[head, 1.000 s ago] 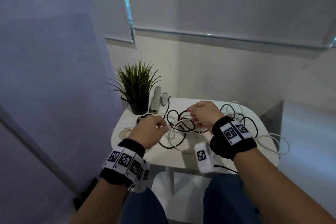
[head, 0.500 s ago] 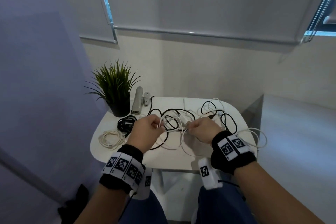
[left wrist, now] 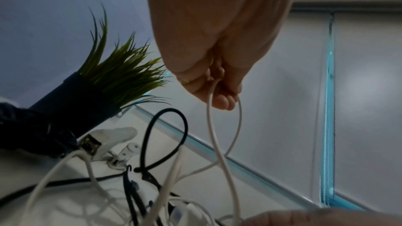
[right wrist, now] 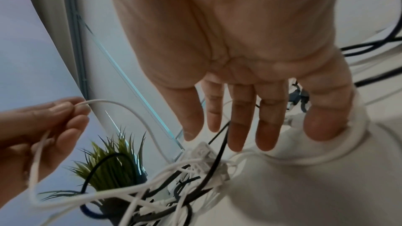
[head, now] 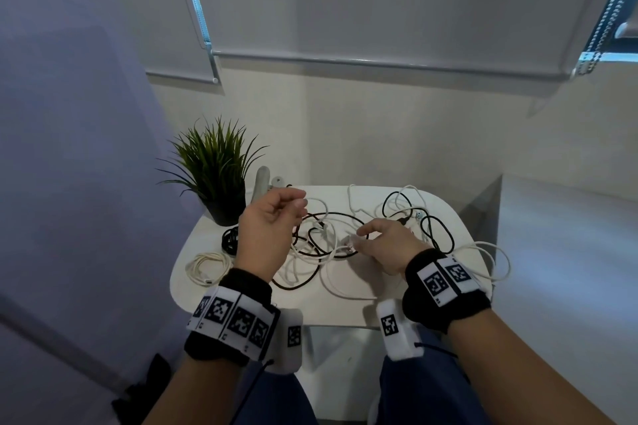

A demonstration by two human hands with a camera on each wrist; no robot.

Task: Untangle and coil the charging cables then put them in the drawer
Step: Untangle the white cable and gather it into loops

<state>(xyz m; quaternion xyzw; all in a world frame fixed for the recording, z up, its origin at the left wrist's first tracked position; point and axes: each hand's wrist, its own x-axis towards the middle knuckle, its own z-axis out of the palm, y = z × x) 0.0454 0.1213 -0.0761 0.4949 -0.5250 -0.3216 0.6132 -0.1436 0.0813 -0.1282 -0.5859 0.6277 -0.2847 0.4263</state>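
A tangle of black and white charging cables (head: 331,238) lies in the middle of a small white table (head: 345,310). My left hand (head: 299,209) is raised above the tangle's left side and pinches a thin white cable (left wrist: 217,126), whose loop hangs down into the heap. My right hand (head: 359,239) hovers low over the tangle with straight, spread fingers (right wrist: 241,123), just above a clear plug (right wrist: 205,152); it holds nothing. No drawer is in view.
A coiled white cable (head: 207,267) and a coiled black cable (head: 230,240) lie at the table's left edge. A potted plant (head: 215,176) and a grey stapler-like thing (head: 260,183) stand at the back left. More cable loops (head: 493,262) hang over the right edge.
My left hand has risen from the tangle, drawing the white cable up with it. My right hand has opened its fingers and stayed low over the heap.
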